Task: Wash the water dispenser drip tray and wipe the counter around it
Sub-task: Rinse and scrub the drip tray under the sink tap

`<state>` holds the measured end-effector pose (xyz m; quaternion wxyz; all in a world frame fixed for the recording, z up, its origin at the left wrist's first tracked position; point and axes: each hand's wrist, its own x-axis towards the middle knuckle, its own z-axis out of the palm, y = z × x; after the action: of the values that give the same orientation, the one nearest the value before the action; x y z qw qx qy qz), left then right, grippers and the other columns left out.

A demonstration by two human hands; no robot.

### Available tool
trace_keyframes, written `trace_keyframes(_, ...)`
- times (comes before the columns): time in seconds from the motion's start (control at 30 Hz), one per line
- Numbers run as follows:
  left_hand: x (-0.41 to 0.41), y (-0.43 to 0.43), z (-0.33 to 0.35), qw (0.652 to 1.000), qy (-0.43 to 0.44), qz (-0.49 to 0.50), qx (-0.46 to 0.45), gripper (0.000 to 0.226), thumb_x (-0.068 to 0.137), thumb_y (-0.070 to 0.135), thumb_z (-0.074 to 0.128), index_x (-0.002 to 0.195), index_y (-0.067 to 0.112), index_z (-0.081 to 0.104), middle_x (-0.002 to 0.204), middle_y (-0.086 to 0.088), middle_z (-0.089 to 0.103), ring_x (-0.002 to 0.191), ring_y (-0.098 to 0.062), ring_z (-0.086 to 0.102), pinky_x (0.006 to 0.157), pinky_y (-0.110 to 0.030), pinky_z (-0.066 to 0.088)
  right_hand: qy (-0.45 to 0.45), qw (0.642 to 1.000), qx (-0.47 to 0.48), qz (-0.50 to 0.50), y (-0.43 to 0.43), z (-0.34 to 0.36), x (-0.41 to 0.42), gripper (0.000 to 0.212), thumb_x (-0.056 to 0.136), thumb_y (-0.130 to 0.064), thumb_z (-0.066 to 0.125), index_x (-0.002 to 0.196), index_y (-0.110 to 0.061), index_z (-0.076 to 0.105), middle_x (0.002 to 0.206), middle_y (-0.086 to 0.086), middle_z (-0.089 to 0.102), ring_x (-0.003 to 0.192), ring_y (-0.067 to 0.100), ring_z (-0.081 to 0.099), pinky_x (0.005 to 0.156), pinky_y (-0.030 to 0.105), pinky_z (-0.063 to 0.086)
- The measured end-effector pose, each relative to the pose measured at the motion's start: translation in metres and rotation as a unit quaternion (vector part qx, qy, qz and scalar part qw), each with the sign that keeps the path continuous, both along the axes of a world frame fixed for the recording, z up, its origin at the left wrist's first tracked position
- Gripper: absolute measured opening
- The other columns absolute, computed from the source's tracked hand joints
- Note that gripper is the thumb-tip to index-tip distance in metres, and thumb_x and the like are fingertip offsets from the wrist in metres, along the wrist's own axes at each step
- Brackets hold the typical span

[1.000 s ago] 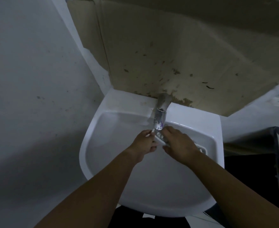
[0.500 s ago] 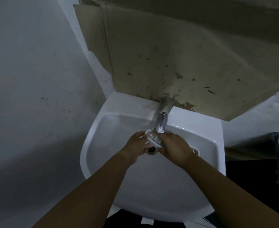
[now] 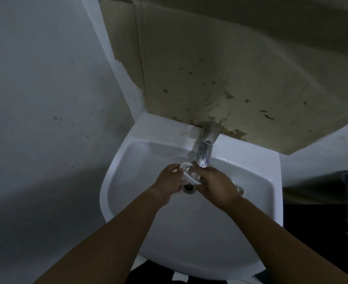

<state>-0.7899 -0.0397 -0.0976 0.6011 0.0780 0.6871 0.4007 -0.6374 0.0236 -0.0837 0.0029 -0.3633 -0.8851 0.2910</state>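
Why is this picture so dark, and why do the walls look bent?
Head view: dim light leaves walls murky; the white sink and tap catch faint glare; the wide-angle lens bows straight edges; the drip tray shows little detail.

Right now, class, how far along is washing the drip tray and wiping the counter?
Done: the drip tray is at the sink. In hand: left hand and right hand hold it under the tap, above the drain. Left: wiping the counter, which is not in view.

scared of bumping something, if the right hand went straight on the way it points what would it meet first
The right hand holds the drip tray; past it, likely the left hand, though depth is unclear.
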Motion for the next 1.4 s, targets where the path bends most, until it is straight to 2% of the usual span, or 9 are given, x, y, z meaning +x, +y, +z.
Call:
trace_keyframes(0.17,0.004,-0.004,0.001,1.000,-0.003,-0.007,-0.005,0.027,0.102,0.027,0.047,0.123,0.013,0.056,0.119,-0.011,0.064,0.079,-0.014,0.068,0.064,-0.022,0.051,-0.031,0.997,0.024,0.064,-0.001,-0.009,0.003,0.056,0.087,-0.025,0.063,0.141,-0.035,0.050,0.143,-0.005,0.055,0.123,0.025,0.055,0.098,0.042,0.048)
trace_keyframes(0.33,0.001,-0.005,-0.003,1.000,0.000,0.002,-0.011,0.030,0.102,0.026,0.046,0.126,0.013,0.056,0.127,-0.013,0.062,0.106,-0.026,0.068,0.058,-0.021,0.049,-0.032,0.999,-0.017,-0.013,0.000,-0.006,0.006,0.055,0.083,-0.036,0.074,0.132,-0.023,0.052,0.131,0.000,0.061,0.113,0.023,0.060,0.086,0.030,0.046)
trace_keyframes(0.53,-0.003,-0.007,0.000,1.000,0.000,0.006,-0.007,0.029,0.101,0.024,0.048,0.128,0.017,0.054,0.126,-0.015,0.063,0.094,-0.023,0.069,0.067,-0.026,0.051,-0.073,0.996,0.047,0.036,-0.004,-0.014,0.019,0.063,0.083,-0.033,0.071,0.140,-0.028,0.046,0.142,0.004,0.052,0.119,0.029,0.055,0.093,0.042,0.049)
trace_keyframes(0.6,-0.003,-0.010,-0.001,0.995,0.089,-0.036,0.024,0.035,0.099,0.019,0.048,0.134,0.022,0.048,0.127,-0.011,0.060,0.102,-0.024,0.066,0.074,-0.031,0.053,-0.072,0.994,0.073,0.037,-0.005,-0.018,0.018,0.059,0.083,-0.026,0.071,0.137,-0.030,0.049,0.138,0.006,0.053,0.118,0.031,0.054,0.093,0.046,0.048)
trace_keyframes(0.7,-0.001,-0.017,0.002,0.904,0.342,-0.213,0.142,0.039,0.092,0.010,0.051,0.129,0.022,0.049,0.130,-0.003,0.050,0.109,-0.022,0.059,0.085,-0.029,0.048,-0.052,0.994,0.093,0.035,-0.005,-0.021,0.015,0.056,0.079,-0.020,0.074,0.130,-0.032,0.054,0.126,0.007,0.058,0.110,0.033,0.057,0.088,0.047,0.048)
trace_keyframes(0.83,-0.001,-0.022,0.001,0.799,0.474,-0.345,0.132,0.026,0.090,0.016,0.054,0.116,0.019,0.054,0.149,-0.006,0.034,0.104,-0.032,0.061,0.089,-0.041,0.050,-0.042,0.993,0.095,0.050,-0.003,-0.020,0.011,0.052,0.078,-0.019,0.076,0.126,-0.033,0.061,0.117,0.005,0.064,0.107,0.032,0.058,0.088,0.046,0.048)
trace_keyframes(1.1,-0.008,-0.013,0.003,0.696,0.566,-0.430,0.102,0.028,0.095,0.018,0.051,0.123,0.020,0.054,0.157,-0.005,0.031,0.111,-0.029,0.060,0.090,-0.037,0.039,-0.006,0.997,0.072,0.013,-0.006,-0.024,0.015,0.060,0.080,-0.022,0.074,0.136,-0.026,0.051,0.130,0.003,0.062,0.113,0.028,0.058,0.091,0.043,0.048)
trace_keyframes(1.27,-0.007,-0.010,0.001,0.667,0.591,-0.425,0.159,0.038,0.082,0.011,0.061,0.118,0.018,0.053,0.139,-0.005,0.049,0.112,-0.027,0.059,0.079,-0.037,0.041,-0.004,0.998,0.011,-0.054,-0.001,-0.025,0.015,0.063,0.075,-0.030,0.081,0.130,-0.023,0.049,0.119,0.006,0.067,0.103,0.027,0.064,0.085,0.041,0.053)
trace_keyframes(1.4,-0.005,-0.009,-0.001,0.657,0.600,-0.429,0.155,0.046,0.077,0.010,0.069,0.120,0.022,0.058,0.141,-0.008,0.048,0.125,-0.031,0.051,0.087,-0.045,0.049,0.046,0.998,-0.017,-0.025,0.003,-0.015,0.012,0.043,0.075,-0.027,0.082,0.115,-0.026,0.068,0.116,-0.002,0.071,0.102,0.020,0.064,0.083,0.033,0.051)
